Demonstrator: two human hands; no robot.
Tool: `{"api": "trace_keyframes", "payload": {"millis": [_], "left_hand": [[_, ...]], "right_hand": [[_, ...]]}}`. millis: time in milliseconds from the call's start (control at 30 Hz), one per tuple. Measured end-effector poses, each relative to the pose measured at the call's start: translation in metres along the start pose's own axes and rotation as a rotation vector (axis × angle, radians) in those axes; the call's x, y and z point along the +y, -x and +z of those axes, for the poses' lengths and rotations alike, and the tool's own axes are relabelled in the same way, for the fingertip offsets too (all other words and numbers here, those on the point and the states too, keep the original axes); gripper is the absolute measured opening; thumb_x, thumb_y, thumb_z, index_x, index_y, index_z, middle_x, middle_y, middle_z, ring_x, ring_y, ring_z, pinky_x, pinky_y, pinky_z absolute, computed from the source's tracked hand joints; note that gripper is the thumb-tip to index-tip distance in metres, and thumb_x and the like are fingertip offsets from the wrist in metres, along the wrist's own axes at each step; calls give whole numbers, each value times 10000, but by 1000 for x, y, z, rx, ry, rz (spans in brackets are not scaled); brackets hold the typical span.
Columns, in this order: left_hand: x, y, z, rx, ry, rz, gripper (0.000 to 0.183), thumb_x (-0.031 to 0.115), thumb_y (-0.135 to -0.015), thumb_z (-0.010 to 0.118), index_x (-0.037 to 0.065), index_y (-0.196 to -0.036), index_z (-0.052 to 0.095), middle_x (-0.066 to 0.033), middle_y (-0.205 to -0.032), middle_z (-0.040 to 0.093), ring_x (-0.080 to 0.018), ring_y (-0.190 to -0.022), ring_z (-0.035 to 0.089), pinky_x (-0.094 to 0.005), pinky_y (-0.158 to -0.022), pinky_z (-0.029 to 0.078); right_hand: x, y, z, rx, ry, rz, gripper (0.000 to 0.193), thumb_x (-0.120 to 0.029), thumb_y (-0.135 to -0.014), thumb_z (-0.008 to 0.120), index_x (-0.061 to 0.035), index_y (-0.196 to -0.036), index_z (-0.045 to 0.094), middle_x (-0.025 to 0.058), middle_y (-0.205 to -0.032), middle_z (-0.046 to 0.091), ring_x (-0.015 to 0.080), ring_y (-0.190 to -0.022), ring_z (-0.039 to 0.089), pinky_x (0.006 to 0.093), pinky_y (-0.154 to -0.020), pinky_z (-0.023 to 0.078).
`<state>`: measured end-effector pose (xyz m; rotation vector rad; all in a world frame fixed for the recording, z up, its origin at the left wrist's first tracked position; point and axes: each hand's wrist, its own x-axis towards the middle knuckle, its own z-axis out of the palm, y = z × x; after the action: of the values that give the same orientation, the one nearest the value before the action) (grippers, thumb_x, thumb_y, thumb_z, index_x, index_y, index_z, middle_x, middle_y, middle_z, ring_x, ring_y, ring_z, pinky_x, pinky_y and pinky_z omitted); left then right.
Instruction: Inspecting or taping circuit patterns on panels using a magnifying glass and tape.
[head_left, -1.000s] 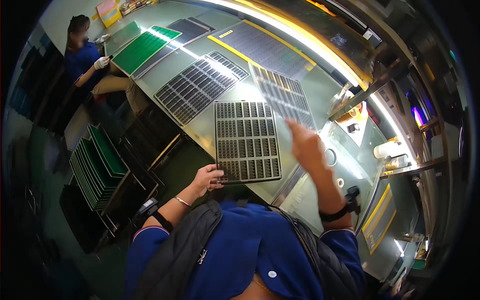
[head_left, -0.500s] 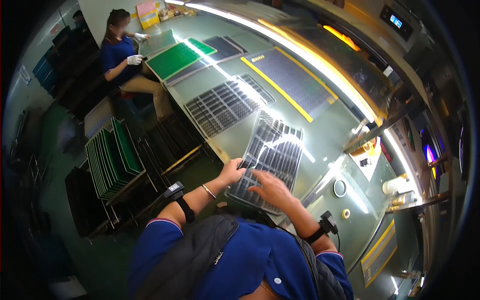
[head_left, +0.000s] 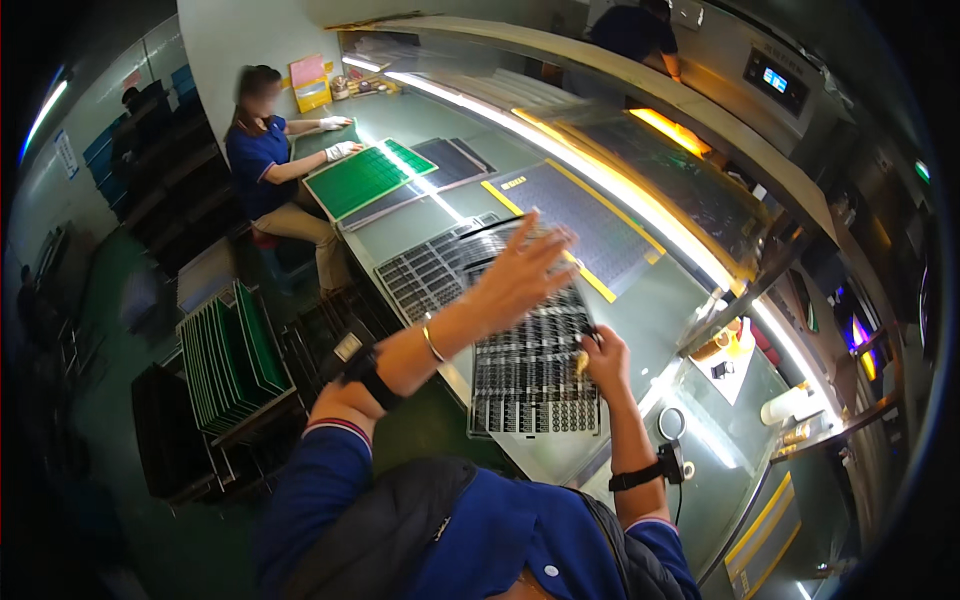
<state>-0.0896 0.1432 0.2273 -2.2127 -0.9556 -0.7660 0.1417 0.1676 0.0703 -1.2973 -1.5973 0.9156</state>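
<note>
A clear film sheet printed with a dense black grid (head_left: 530, 380) lies partly over the bench's near edge in front of me, its far end lifted and curved. My right hand (head_left: 608, 365) pinches the sheet's right edge; something small and yellowish shows at its fingertips, too small to name. Over the far part of the sheet, my left hand (head_left: 520, 275) is raised with fingers spread, slightly blurred, and it hides some of the film. Beyond lies a second black-patterned film (head_left: 420, 280) on the bench, partly covered by my left forearm and the first sheet.
A yellow-edged dark panel (head_left: 570, 220) lies farther back. At far left, a co-worker (head_left: 265, 150) in white gloves handles a green panel (head_left: 370, 180). Green panels (head_left: 225, 355) stand in a rack at left. Tape rolls (head_left: 671, 423) sit at right, near a bright light tube (head_left: 640, 205).
My left hand has swung up and away over the film with fingers spread. The right hand has moved to the sheet's right edge. The sheet has turned and its far end has risen.
</note>
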Motion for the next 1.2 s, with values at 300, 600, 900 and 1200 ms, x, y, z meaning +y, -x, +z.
{"api": "trace_keyframes", "payload": {"millis": [300,600,900,1200], "left_hand": [[57,62,-40,-566,883,-333,154,188,-842,703,61,-919,662,-75,-756,646,-216,-697,622,-333,-619,480],[41,87,-134,-281,1546,-386,690,268,-921,632,29,-1458,272,-197,-1299,572,-327,-1326,427,-460,-1101,302],[51,39,-238,367,2308,38,831,657,-885,406,19,-1373,198,-263,-1207,531,-363,-1222,379,-556,-1058,155],[63,11,-241,329,2379,-97,521,503,-917,518,33,-1128,440,-198,-1005,572,-335,-914,522,-515,-898,377]], "right_hand": [[164,1,-11,146,-274,254,211,-64,-862,646,23,-1052,626,58,-917,655,131,-791,589,278,-718,486],[93,13,-58,228,590,65,813,-357,-858,692,121,-1387,301,321,-1339,459,398,-1254,465,425,-1066,342],[-270,113,-86,-961,-1294,-531,948,-636,-927,397,-69,-1500,-103,385,-1456,237,425,-1445,-34,535,-1104,-191],[-284,128,-92,-768,-1184,-721,319,-338,-951,504,-124,-1165,400,157,-1022,498,322,-1006,322,450,-920,245]]}}
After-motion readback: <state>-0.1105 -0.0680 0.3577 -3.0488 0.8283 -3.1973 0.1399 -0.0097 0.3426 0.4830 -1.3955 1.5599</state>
